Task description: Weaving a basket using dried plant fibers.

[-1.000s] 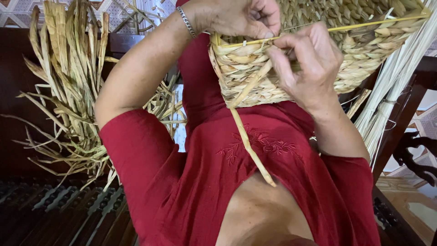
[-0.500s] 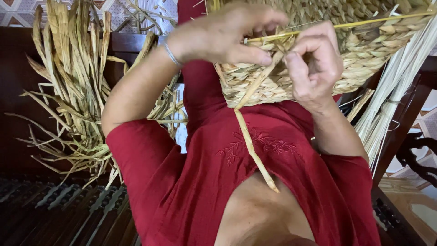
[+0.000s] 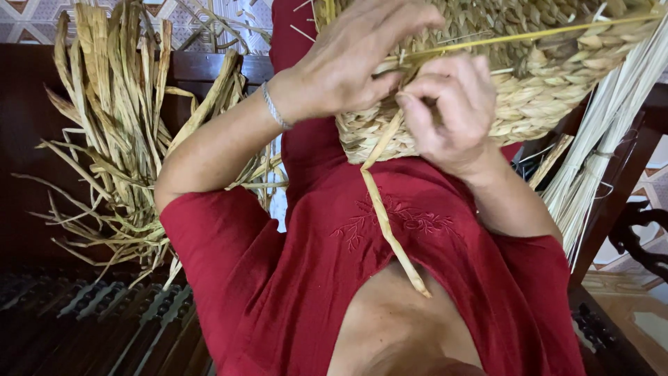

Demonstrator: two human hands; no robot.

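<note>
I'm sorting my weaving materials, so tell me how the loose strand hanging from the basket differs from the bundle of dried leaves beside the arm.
The loose strand is a single narrow strip; the bundle of dried leaves is many, splayed and tangled. The strand hangs from the woven basket across the red garment; the bundle stands apart against dark wood. The strand runs up to the left hand and right hand; the bundle is untouched. Both are pale straw-coloured.

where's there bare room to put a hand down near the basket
Bare dark wood shows left of the dried straw pile. It is crowded at the woven basket, where left hand, right hand, loose strand and pale reeds meet.
</note>
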